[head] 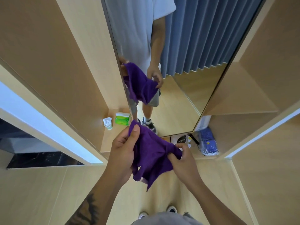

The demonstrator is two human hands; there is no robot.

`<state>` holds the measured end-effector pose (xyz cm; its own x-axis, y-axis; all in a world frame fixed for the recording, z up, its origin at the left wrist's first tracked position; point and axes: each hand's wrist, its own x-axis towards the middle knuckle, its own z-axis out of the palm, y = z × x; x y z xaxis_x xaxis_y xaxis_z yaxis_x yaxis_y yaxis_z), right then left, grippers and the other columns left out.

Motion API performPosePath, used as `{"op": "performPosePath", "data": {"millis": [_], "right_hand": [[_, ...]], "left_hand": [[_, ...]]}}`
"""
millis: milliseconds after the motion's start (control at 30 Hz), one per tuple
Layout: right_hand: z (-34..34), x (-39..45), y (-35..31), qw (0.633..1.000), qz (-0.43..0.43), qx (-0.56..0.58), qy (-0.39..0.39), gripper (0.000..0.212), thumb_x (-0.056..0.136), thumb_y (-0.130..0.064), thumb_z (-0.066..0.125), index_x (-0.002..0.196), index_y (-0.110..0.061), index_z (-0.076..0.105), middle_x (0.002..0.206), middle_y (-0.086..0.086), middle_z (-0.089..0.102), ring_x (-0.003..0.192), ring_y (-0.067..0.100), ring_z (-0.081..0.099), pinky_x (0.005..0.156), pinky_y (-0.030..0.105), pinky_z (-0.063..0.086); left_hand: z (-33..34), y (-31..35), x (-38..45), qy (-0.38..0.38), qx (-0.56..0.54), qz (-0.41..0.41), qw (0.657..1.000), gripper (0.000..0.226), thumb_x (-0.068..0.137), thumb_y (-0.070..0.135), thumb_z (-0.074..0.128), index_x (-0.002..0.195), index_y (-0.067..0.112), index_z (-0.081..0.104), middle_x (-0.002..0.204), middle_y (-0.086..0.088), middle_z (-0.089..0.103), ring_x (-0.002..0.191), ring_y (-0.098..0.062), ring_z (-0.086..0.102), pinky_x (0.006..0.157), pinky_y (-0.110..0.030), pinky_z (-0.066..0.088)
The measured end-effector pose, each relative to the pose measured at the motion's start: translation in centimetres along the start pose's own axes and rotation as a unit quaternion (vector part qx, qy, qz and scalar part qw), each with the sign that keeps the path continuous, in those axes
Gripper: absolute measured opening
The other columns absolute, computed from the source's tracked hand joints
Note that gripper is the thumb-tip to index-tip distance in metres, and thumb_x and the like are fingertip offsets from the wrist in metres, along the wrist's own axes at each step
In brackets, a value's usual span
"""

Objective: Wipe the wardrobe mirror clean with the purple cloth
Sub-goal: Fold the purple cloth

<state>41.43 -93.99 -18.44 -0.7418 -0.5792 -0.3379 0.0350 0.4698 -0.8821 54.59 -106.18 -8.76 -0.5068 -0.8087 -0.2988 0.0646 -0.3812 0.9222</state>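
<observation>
Both hands hold the purple cloth (151, 153) in front of the body, just before the wardrobe mirror (186, 46) and not touching it — the left hand (121, 151) grips one bunched side with the thumb pressed on top, and the right hand (183, 159) pinches the other edge between its fingertips. It looks soft, light and limp, so it hangs in folds and will not keep a shape. I judge it better to gather it into a flat pad under one palm — loose corners would only drag over the glass.

Cloth (151, 153): showing solid purple. Tissue pkg (122, 119): showing green w/ white. Wardrobe panels (48, 62): showing pale wood grain. Pouch (208, 143): showing blue, patterned.
</observation>
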Motion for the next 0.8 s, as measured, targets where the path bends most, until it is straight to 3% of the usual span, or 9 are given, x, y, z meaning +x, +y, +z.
{"op": "performPosePath", "data": {"millis": [100,233,300,400,467,533,633,733,800], "right_hand": [[-0.2,-0.4,-0.2,0.999,-0.008,0.046,0.026,0.03,0.094,-0.019,0.071,0.108,-0.04,0.053,0.093,-0.022,0.071,0.089,-0.006,0.067,0.068,0.013,0.045],[0.6,-1.2,-0.3,0.992,-0.035,0.101,-0.069,0.043,0.087,-0.024,0.085,0.118,-0.038,0.06,0.106,-0.02,0.074,0.099,0.002,0.072,0.084,0.026,0.059],[1.2,-1.2,-0.4,0.996,-0.054,0.053,-0.056,0.032,0.088,-0.028,0.082,0.108,-0.038,0.06,0.098,-0.014,0.075,0.088,0.005,0.073,0.074,0.023,0.059],[1.1,-0.7,0.2,0.997,-0.061,-0.027,-0.027,0.013,0.099,-0.023,0.068,0.1,-0.034,0.061,0.089,-0.013,0.073,0.081,-0.002,0.067,0.063,0.011,0.046],[0.7,-0.3,1.1,0.996,-0.063,-0.054,-0.029,0.017,0.101,-0.015,0.059,0.102,-0.032,0.062,0.091,-0.016,0.07,0.083,-0.01,0.063,0.065,0.01,0.043],[0.2,-0.2,1.7,0.996,-0.056,-0.061,-0.021,0.023,0.102,-0.014,0.053,0.106,-0.034,0.063,0.09,-0.016,0.071,0.083,-0.012,0.062,0.065,0.011,0.042],[-0.1,0.1,2.2,0.999,-0.021,-0.034,0.015,0.028,0.103,-0.019,0.048,0.102,-0.037,0.069,0.081,-0.008,0.073,0.077,0.001,0.065,0.064,0.012,0.046],[0.2,0.5,2.6,0.998,0.027,0.053,0.027,0.033,0.1,-0.021,0.044,0.099,-0.038,0.072,0.082,-0.004,0.075,0.081,0.019,0.075,0.076,0.038,0.059],[0.5,0.8,2.8,0.982,0.085,0.159,0.05,0.034,0.099,-0.013,0.041,0.102,-0.027,0.072,0.09,0.004,0.075,0.077,0.022,0.074,0.074,0.042,0.06]], "left_hand": [[0.2,-0.4,-0.5,-0.016,0.008,0.008,1.0,0.032,0.104,0.035,0.056,0.106,0.008,0.073,0.094,-0.017,0.071,0.073,-0.029,0.065,0.044,-0.025,0.051],[0.8,-1.1,-1.1,-0.04,0.005,0.038,0.998,0.033,0.104,0.03,0.052,0.104,0.005,0.074,0.096,-0.018,0.075,0.085,-0.026,0.073,0.066,-0.031,0.061],[1.1,-1.3,-1.3,-0.051,0.014,0.044,0.998,0.033,0.103,0.031,0.052,0.097,0.01,0.076,0.093,-0.014,0.075,0.085,-0.025,0.072,0.073,-0.033,0.061],[1.1,-1.2,-1.7,-0.045,0.015,0.043,0.998,0.029,0.099,0.033,0.056,0.093,0.012,0.075,0.088,-0.01,0.074,0.082,-0.022,0.07,0.076,-0.034,0.058],[0.9,-1.1,-1.9,-0.018,-0.003,0.026,0.999,0.029,0.095,0.033,0.06,0.098,0.007,0.071,0.084,-0.01,0.071,0.08,-0.023,0.068,0.075,-0.037,0.058],[0.6,-1.1,-2.0,0.004,-0.023,0.003,1.0,0.036,0.098,0.031,0.061,0.11,-0.002,0.066,0.091,-0.018,0.07,0.085,-0.033,0.067,0.083,-0.051,0.056],[0.4,-1.4,-2.1,0.031,-0.044,-0.017,0.998,0.029,0.104,0.024,0.059,0.117,-0.001,0.067,0.104,-0.024,0.071,0.093,-0.038,0.068,0.091,-0.058,0.055],[0.5,-1.8,-2.2,0.051,-0.041,-0.021,0.998,0.021,0.106,0.02,0.057,0.107,0.004,0.071,0.093,-0.016,0.074,0.079,-0.025,0.071,0.068,-0.037,0.061],[0.8,-2.0,-2.1,0.068,-0.047,-0.028,0.996,0.022,0.106,0.017,0.056,0.093,0.01,0.072,0.076,-0.006,0.072,0.064,-0.016,0.069,0.052,-0.026,0.056]]}}
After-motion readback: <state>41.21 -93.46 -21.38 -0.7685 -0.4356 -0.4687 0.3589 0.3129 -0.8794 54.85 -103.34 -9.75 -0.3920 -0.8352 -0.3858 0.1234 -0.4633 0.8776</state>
